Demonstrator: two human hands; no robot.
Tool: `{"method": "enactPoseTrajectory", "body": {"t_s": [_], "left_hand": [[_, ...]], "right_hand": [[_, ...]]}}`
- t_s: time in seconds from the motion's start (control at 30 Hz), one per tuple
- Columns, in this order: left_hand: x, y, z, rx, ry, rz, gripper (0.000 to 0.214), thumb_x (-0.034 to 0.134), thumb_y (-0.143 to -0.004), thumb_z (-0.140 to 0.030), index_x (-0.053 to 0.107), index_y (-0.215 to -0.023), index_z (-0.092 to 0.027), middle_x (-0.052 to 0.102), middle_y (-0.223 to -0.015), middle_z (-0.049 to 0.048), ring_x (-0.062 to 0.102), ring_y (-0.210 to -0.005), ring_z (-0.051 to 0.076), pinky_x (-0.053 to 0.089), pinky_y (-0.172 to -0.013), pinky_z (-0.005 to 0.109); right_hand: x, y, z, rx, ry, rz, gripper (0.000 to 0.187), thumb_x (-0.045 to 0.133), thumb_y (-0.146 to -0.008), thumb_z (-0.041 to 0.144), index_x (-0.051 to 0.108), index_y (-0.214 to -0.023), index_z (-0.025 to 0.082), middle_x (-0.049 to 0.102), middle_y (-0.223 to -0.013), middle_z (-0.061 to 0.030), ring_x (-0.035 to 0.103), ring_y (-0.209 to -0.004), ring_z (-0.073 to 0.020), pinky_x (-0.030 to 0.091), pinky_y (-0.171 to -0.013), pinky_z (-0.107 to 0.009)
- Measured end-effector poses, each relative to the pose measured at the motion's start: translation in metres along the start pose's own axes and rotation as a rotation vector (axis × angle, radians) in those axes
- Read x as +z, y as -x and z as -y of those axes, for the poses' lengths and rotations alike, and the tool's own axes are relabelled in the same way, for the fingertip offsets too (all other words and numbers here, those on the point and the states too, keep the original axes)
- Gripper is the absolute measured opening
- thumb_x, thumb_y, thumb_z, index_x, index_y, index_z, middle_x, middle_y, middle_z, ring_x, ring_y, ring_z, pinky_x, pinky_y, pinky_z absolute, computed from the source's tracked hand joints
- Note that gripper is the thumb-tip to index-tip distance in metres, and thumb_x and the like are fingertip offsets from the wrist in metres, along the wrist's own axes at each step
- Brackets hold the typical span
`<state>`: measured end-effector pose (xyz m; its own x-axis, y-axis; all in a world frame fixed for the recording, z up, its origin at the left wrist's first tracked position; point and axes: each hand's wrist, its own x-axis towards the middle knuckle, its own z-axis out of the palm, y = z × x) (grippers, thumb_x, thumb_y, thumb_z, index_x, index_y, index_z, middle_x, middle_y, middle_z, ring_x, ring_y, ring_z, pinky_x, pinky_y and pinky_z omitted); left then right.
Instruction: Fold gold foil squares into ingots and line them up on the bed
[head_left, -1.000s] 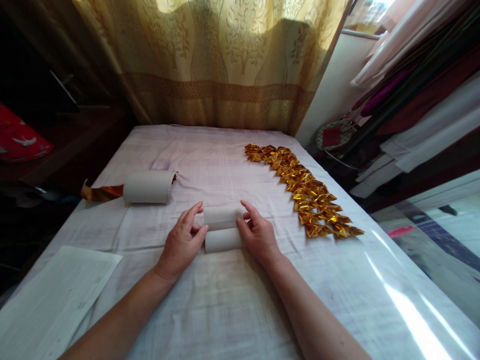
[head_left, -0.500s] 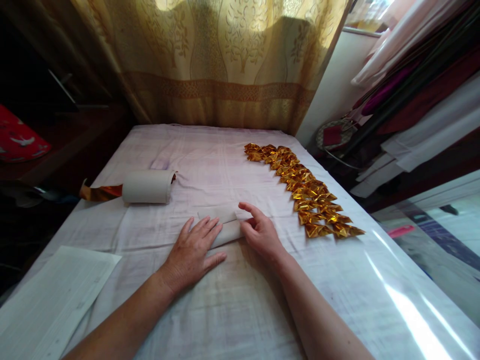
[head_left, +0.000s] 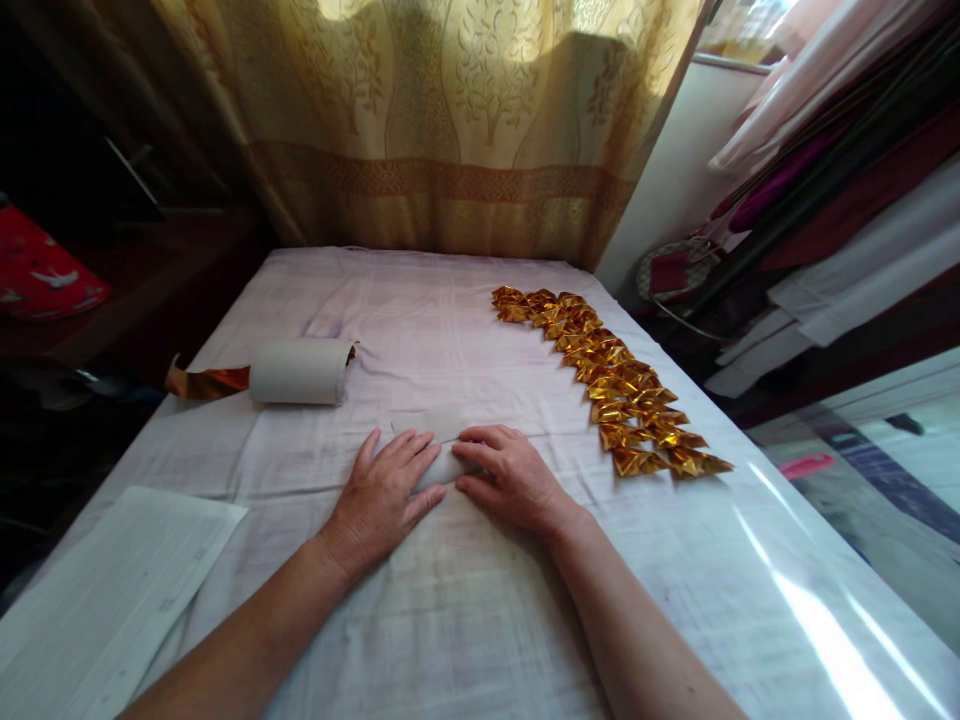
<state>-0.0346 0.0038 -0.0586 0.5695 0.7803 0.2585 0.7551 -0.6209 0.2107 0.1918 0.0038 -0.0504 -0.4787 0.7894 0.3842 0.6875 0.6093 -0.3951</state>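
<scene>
A small pale folded sheet of paper (head_left: 439, 440) lies on the cloth-covered table (head_left: 465, 600), mostly covered by my hands. My left hand (head_left: 386, 495) lies flat on its left part, fingers stretched out and together. My right hand (head_left: 510, 475) presses flat on its right part, fingers pointing left, fingertips close to those of the left hand. Neither hand grips anything.
A long row of several folded gold foil pieces (head_left: 611, 385) runs along the right. A grey roll with gold foil trailing from it (head_left: 296, 370) lies at the left. A white sheet (head_left: 112, 585) sits at the near left corner. A gold curtain (head_left: 450, 120) hangs behind.
The rolled paper has been pressed flat. My left hand went from pinching it to lying flat on it, and my right hand moved left on top of it.
</scene>
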Motion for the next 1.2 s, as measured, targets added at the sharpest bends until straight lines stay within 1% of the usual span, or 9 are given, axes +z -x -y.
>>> {"method": "enactPoseTrajectory", "body": {"t_s": [0.23,0.37,0.5,0.6,0.7,0.8,0.9,1.0,1.2], "left_hand": [[-0.003,-0.003,0.002,-0.027,0.056,0.013,0.034,0.049,-0.098,-0.039,0.063,-0.126,-0.025,0.064,-0.134,0.0086,0.057,-0.126,0.026,0.022,-0.116,0.058],[-0.004,-0.004,0.006,-0.041,0.121,-0.003,0.034,0.044,-0.100,-0.041,0.066,-0.122,-0.026,0.067,-0.131,0.0076,0.059,-0.123,0.024,0.022,-0.116,0.058],[-0.004,-0.005,0.008,-0.076,0.166,0.005,0.036,0.040,-0.101,-0.042,0.067,-0.120,-0.027,0.068,-0.129,0.0070,0.059,-0.123,0.024,0.026,-0.114,0.060],[-0.005,-0.005,0.007,-0.070,0.175,0.008,0.036,0.040,-0.101,-0.042,0.066,-0.120,-0.026,0.068,-0.129,0.0079,0.059,-0.123,0.025,0.025,-0.114,0.061],[-0.006,-0.004,0.005,-0.034,0.149,-0.007,0.038,0.050,-0.096,-0.048,0.066,-0.122,-0.024,0.067,-0.130,0.0106,0.059,-0.123,0.028,0.022,-0.115,0.062],[-0.008,-0.002,0.002,0.005,0.126,-0.017,0.042,0.062,-0.088,-0.050,0.065,-0.119,-0.022,0.066,-0.130,0.0116,0.057,-0.124,0.030,0.020,-0.116,0.063],[-0.010,-0.002,0.001,0.001,0.137,-0.033,0.025,0.059,-0.091,-0.043,0.067,-0.101,-0.022,0.070,-0.124,0.0086,0.059,-0.123,0.028,0.021,-0.116,0.062],[-0.014,-0.005,0.005,-0.004,0.178,-0.003,0.022,0.052,-0.096,-0.037,0.064,-0.085,-0.021,0.073,-0.116,0.0061,0.062,-0.118,0.026,0.021,-0.115,0.062],[-0.025,-0.009,0.019,0.029,0.268,0.086,0.020,0.051,-0.095,-0.035,0.065,-0.088,-0.023,0.075,-0.106,0.0024,0.067,-0.105,0.021,0.026,-0.114,0.058]], "right_hand": [[0.007,0.000,0.000,0.046,-0.009,-0.066,0.025,0.065,-0.087,0.023,0.069,-0.112,0.021,0.069,-0.111,-0.0105,0.064,-0.101,-0.0234,0.053,-0.090,-0.038],[0.005,0.001,0.003,0.135,-0.233,-0.104,0.036,0.061,-0.084,0.017,0.065,-0.120,0.022,0.067,-0.117,-0.0091,0.065,-0.102,-0.0199,0.054,-0.088,-0.033],[0.005,0.000,0.007,0.139,-0.404,-0.057,0.058,0.049,-0.071,0.002,0.063,-0.124,0.022,0.064,-0.123,-0.0075,0.064,-0.107,-0.0172,0.054,-0.087,-0.028],[0.008,0.000,0.006,0.106,-0.281,-0.078,0.054,0.049,-0.074,0.002,0.066,-0.121,0.022,0.067,-0.116,-0.0074,0.064,-0.105,-0.0174,0.054,-0.089,-0.030],[0.007,0.000,0.005,0.065,-0.094,-0.088,0.027,0.058,-0.086,0.014,0.073,-0.106,0.024,0.071,-0.104,-0.0066,0.065,-0.093,-0.0183,0.054,-0.084,-0.032],[0.002,-0.001,0.006,0.029,0.058,-0.061,0.012,0.066,-0.087,0.024,0.075,-0.094,0.026,0.071,-0.114,-0.0068,0.061,-0.108,-0.0244,0.049,-0.093,-0.041],[-0.001,-0.002,0.007,-0.005,0.072,-0.015,0.011,0.066,-0.088,0.022,0.074,-0.094,0.026,0.070,-0.121,-0.0053,0.056,-0.122,-0.0271,0.043,-0.100,-0.045],[-0.003,-0.003,0.009,-0.022,0.036,0.014,0.012,0.060,-0.092,0.024,0.072,-0.092,0.023,0.073,-0.114,-0.0045,0.060,-0.116,-0.0251,0.042,-0.100,-0.043],[-0.008,-0.003,0.011,0.000,0.024,0.036,0.020,0.051,-0.097,0.024,0.070,-0.089,0.022,0.077,-0.098,-0.0042,0.064,-0.108,-0.0224,0.036,-0.103,-0.043]]}}
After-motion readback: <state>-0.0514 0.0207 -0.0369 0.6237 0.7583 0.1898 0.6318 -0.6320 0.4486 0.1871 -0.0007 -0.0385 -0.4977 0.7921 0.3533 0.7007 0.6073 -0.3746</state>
